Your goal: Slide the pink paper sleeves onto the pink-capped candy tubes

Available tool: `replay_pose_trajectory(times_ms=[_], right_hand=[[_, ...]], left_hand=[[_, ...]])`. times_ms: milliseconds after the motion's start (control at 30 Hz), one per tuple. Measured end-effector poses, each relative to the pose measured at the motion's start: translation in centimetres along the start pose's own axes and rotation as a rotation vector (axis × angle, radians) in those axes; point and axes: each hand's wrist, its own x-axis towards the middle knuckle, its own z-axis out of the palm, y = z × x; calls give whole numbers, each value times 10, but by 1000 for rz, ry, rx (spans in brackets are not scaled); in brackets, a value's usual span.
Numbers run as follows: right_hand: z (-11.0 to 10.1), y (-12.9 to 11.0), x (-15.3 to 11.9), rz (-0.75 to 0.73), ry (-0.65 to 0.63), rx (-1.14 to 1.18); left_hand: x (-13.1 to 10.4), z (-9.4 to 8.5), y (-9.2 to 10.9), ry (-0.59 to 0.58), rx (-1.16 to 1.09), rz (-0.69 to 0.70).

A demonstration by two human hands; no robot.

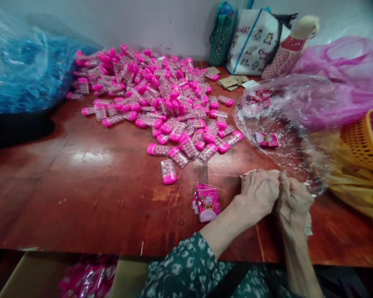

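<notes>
At the right of the table my left hand [261, 186] and my right hand [294, 198] are pressed together, knuckles up, with the fingers of both curled closed. A thin pale edge shows beyond the left hand and another below the right hand; what they grip is mostly hidden. Left of them lies a small fanned stack of pink printed cards [208, 203]. One clear candy box [168, 171] with a pink cap and pink balls inside lies apart from a large heap of such boxes [161, 91].
A crumpled clear plastic bag [310, 153] with a pink card bundle [267, 140] lies beyond my hands. A yellow basket [360, 136] stands at the right. A bag of blue pieces [34, 70] is at the left. Cloth bags [251, 41] lean against the wall.
</notes>
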Motion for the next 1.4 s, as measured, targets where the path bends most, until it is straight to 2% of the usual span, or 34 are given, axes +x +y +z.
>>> replay_pose_trajectory(times_ms=[67,133,200,267,300,333,400,433,500,633,733,1000,1167,1267,1400], right_hand=[[1,-2,3,-11,25,-15],[-4,-10,1,-22,78,-38],[-10,-27,-9,-20,194,-86],[-14,-52,-26,-15,307,-114],[-15,-65,-37,-65,234,-73],[-13,-79,-47,-104,78,-15],[-6,-101,-66,-77,-170,45],[-1,-109,-73,-56,-271,69],[9,-119,-79,10,-346,137],[16,-120,-73,172,-389,294],[16,-118,-67,170,-375,339],[17,-116,-70,115,-303,453],[8,-108,-68,154,-218,512],[3,-107,-67,202,-277,538],[-4,-113,-67,280,-431,647]], left_hand=[[-3,-8,0,15,20,64],[-19,-25,0,48,24,133],[-44,-48,-5,195,16,138],[-74,-72,-15,373,17,49],[-89,-82,-22,458,12,-9],[-103,-90,-29,534,9,-105],[-124,-96,-44,585,17,-246],[-131,-95,-51,570,1,-304],[-141,-86,-59,513,-51,-343],[-143,-62,-63,495,-52,-306],[-141,-56,-63,528,-29,-309],[-141,-52,-67,563,-112,-337],[-141,-51,-69,572,-144,-365],[-141,-56,-65,590,-140,-357],[-138,-71,-49,694,-146,-289]])
